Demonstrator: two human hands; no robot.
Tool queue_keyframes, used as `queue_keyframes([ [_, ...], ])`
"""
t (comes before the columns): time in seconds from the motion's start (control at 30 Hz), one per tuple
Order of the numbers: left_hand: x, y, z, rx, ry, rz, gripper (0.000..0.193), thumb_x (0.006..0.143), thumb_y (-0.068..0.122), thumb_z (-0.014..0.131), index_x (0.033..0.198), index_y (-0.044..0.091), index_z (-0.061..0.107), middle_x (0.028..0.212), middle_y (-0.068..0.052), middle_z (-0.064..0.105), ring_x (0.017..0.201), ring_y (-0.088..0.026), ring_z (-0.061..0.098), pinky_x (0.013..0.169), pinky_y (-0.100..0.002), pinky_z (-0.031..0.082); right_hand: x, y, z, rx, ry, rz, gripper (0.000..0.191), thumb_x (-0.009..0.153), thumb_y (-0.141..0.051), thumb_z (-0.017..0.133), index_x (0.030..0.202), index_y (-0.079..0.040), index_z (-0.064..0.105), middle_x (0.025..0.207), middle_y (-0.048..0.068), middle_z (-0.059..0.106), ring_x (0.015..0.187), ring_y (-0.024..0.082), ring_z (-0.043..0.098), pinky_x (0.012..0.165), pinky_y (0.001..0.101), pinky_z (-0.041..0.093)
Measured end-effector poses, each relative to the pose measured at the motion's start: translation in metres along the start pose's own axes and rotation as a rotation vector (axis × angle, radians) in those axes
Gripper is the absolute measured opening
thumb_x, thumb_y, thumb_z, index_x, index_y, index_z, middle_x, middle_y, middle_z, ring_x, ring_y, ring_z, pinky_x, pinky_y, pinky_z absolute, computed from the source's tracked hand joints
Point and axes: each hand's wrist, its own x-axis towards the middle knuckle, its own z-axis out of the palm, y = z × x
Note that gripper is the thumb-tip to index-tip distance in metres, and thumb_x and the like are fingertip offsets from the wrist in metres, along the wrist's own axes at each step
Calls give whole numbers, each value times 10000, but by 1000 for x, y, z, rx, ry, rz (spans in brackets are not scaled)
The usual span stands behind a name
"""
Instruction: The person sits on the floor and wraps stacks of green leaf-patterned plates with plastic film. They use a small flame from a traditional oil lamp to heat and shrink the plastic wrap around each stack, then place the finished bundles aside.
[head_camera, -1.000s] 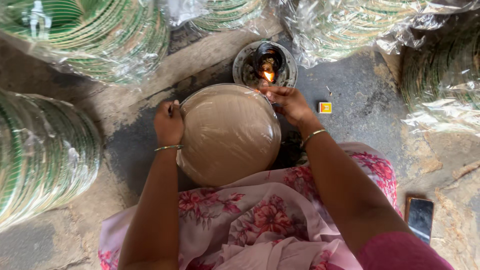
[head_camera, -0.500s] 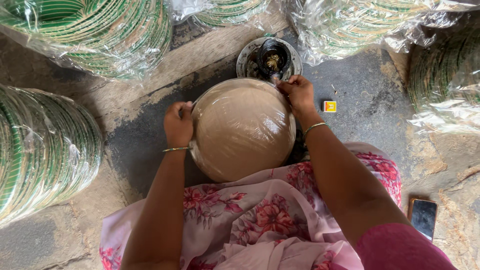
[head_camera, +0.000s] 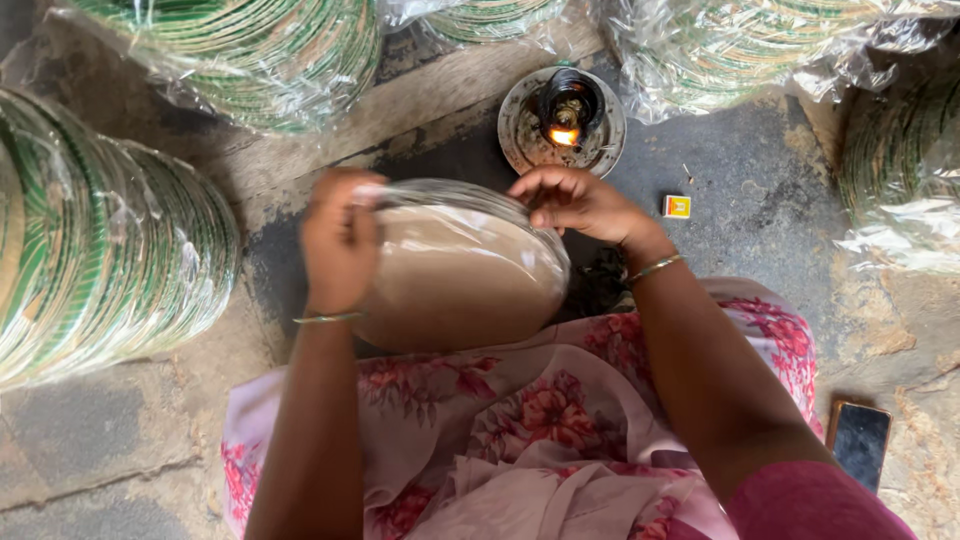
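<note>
Since half a second ago, the wrapped stack of round plates (head_camera: 455, 270) has tilted, its far edge now raised toward the small lamp (head_camera: 563, 122) in the upper middle. The left hand (head_camera: 340, 240) has a closed grip on the stack's left rim. The right hand (head_camera: 580, 200) pinches the clear film at the upper right rim. The stack is in the middle of the frame, above the floral cloth (head_camera: 520, 430).

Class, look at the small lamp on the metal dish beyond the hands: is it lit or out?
Lit. The lamp on its metal dish shows a small orange flame.
</note>
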Motion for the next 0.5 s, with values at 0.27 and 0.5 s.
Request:
queue_keyframes([
  [0.27,-3,77,73,263,-65,127,108,1061,135,563,1054,27,575,1050,-158,650,824,-360,664,710,-451,530,-5,-52,53,-242,240,-256,141,942,-32,748,1083,-28,758,1040,38,716,947,121,680,847,261,575],
  [0.5,11,-22,67,502,-267,-608,482,1064,485,330,1161,75,564,858,-229,711,852,-429,699,741,-534,506,7,-8,35,-345,489,-259,99,984,-78,735,1061,-25,766,1025,63,740,923,127,676,841,271,551],
])
